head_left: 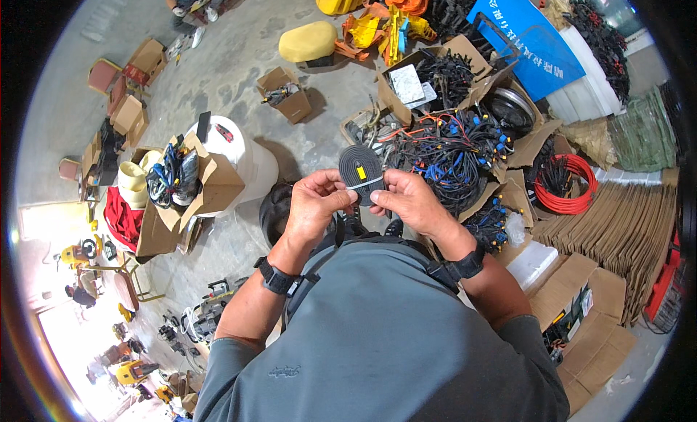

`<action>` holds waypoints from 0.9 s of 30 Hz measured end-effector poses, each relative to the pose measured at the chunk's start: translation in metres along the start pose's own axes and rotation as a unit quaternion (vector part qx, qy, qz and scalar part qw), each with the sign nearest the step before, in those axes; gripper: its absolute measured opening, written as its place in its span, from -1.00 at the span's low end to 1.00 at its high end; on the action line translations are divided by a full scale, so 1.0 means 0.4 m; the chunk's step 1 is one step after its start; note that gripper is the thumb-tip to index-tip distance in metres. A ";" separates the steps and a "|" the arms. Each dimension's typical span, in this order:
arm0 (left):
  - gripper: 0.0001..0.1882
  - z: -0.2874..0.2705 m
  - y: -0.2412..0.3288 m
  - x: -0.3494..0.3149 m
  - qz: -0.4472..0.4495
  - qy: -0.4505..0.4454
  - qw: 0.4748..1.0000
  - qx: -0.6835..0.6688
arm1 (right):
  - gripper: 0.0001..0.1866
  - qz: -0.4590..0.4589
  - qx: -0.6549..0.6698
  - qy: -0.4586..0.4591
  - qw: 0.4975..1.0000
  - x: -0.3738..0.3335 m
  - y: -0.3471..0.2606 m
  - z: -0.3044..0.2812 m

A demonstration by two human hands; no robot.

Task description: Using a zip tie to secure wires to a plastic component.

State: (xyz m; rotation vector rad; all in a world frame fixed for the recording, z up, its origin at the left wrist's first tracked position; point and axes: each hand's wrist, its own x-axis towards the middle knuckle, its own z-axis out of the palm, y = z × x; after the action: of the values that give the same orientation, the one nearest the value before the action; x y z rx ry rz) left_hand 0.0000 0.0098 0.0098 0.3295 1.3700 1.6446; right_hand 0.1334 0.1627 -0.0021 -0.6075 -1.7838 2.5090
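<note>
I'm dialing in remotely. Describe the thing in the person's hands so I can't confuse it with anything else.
Start at the open cardboard box heaped with black, blue and orange cables, right of centre. Just to its left, both hands are raised; the left hand and right hand pinch a flat black folded rubber band. Unlike the loose cables, it is a tidy bundle bound by a pale strip with a yellow tag.

Bare grey concrete floor (218, 80) lay open leftward, while tangled black-and-blue cable heaps (450, 149) and, seemingly, flattened brown cardboard stacks (617, 233) crowded the right.

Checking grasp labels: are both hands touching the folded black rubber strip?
Touching. Head view shows the left hand and right hand pinching the folded black rubber strip from either side, fingers overlapping its lower edge.
</note>
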 end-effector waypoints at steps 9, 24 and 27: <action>-0.75 0.007 0.030 -0.012 -0.020 -0.028 0.995 0.094 | -0.68 -0.070 0.010 0.040 0.997 -0.005 -0.003 -0.016; -0.62 0.032 0.079 -0.046 0.133 -0.064 0.900 0.409 | -0.65 -0.271 -0.449 0.020 0.851 -0.026 -0.096 -0.001; -0.64 0.030 0.081 -0.050 0.182 -0.038 0.902 0.388 | -0.78 -0.295 -0.430 0.013 0.853 -0.032 -0.092 0.000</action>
State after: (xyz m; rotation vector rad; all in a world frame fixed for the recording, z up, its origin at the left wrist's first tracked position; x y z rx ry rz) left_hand 0.0036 0.0038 0.0491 1.1616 1.9464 1.2632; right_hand 0.1373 0.1727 0.0353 -0.0248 -2.5281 1.2413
